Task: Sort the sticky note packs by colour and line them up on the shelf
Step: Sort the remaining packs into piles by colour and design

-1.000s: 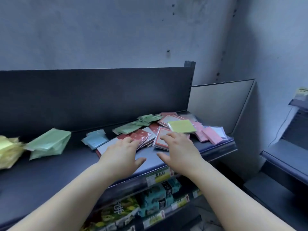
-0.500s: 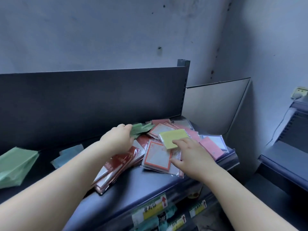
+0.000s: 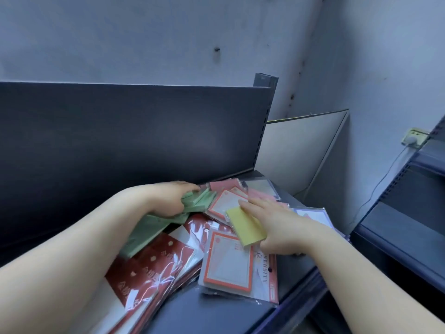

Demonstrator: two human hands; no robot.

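Through my head camera, I judge I am mid-sort in the mixed pile at the right end of the shelf (image 3: 216, 314). My left hand (image 3: 172, 198) curls round the green packs (image 3: 196, 201) at the far side. My right hand (image 3: 279, 225) pinches the yellow pack (image 3: 244, 227), which lies on the orange-bordered packs (image 3: 228, 261). Next, both should lift clear without dragging the red packs (image 3: 154, 268).
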